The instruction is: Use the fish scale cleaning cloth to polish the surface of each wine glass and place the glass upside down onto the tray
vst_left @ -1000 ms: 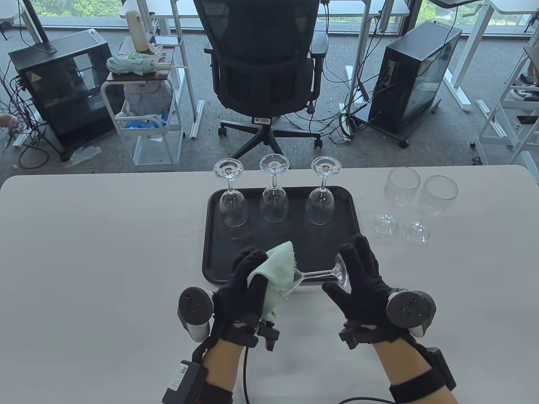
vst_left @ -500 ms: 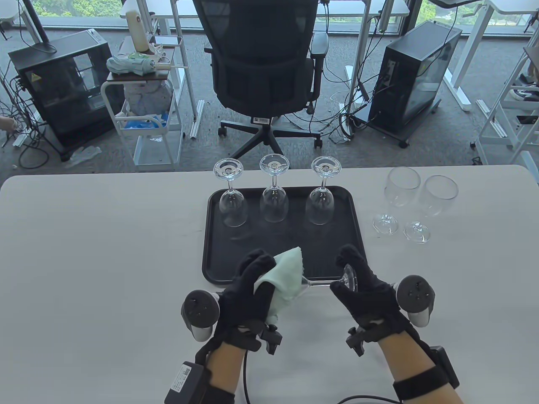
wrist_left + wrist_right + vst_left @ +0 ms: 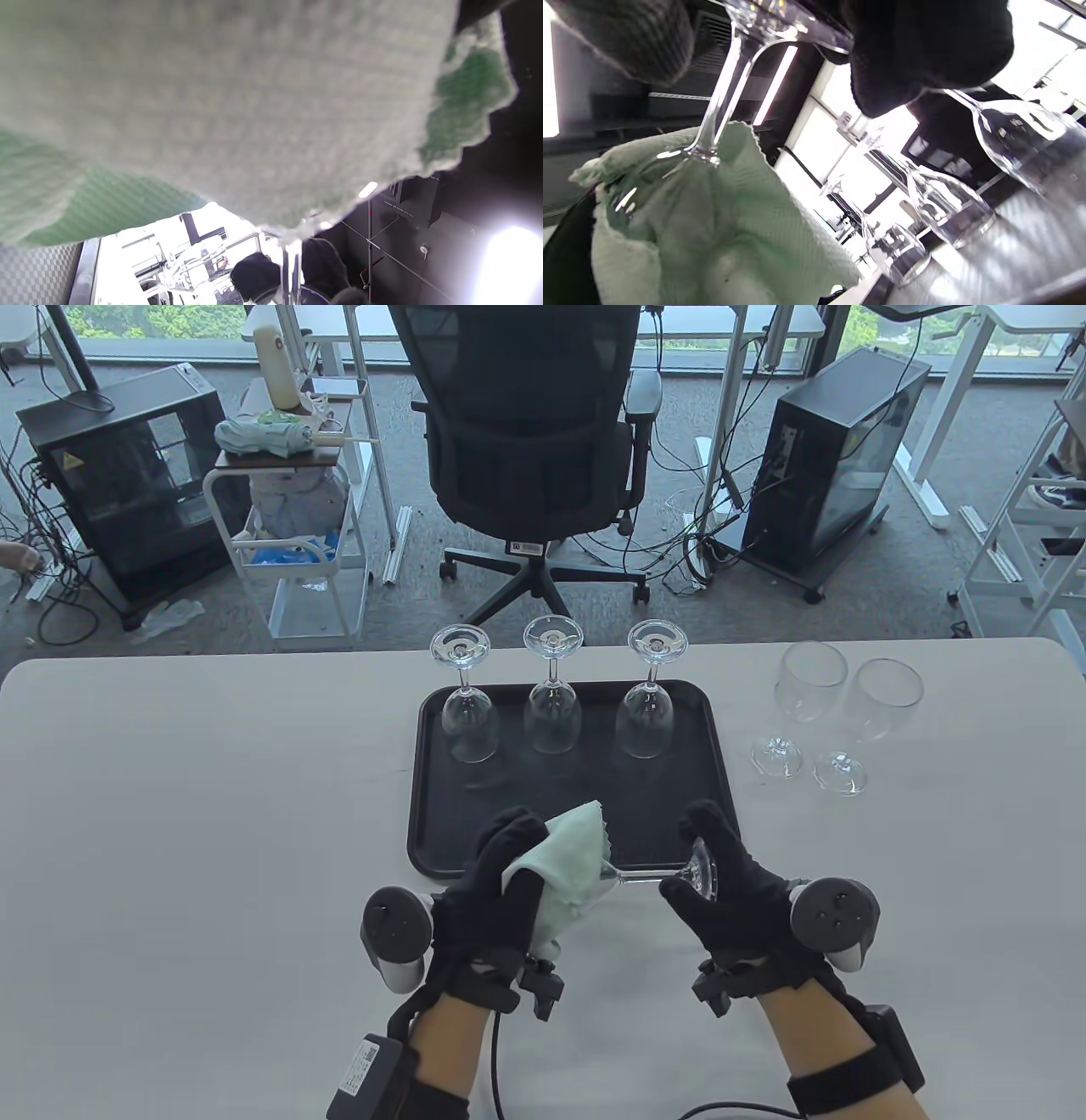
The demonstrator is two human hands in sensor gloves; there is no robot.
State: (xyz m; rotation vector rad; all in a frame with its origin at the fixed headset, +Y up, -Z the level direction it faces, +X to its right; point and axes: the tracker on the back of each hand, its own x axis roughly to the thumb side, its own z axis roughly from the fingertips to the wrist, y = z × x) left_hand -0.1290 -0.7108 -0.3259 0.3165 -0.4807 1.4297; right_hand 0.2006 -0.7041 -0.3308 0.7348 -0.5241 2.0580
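Observation:
I hold one wine glass (image 3: 653,875) sideways above the near edge of the black tray (image 3: 433,814). My left hand (image 3: 501,882) wraps the pale green cloth (image 3: 570,857) around its bowl, which is hidden under the fabric. My right hand (image 3: 713,874) pinches the foot (image 3: 706,872) between thumb and fingers. In the right wrist view the stem (image 3: 723,93) runs down into the cloth (image 3: 712,237). The left wrist view is mostly filled by the cloth (image 3: 237,106). Three glasses (image 3: 551,712) stand upside down along the tray's far side.
Two upright wine glasses (image 3: 806,704) stand on the white table (image 3: 170,814) right of the tray. An office chair (image 3: 534,432) and a small cart (image 3: 288,517) are on the floor beyond the far edge.
Both hands shifted slightly with the held glass; the glass went from tilted to nearly level, and the right hand turned on the foot. The cloth stays wrapped around the bowl.

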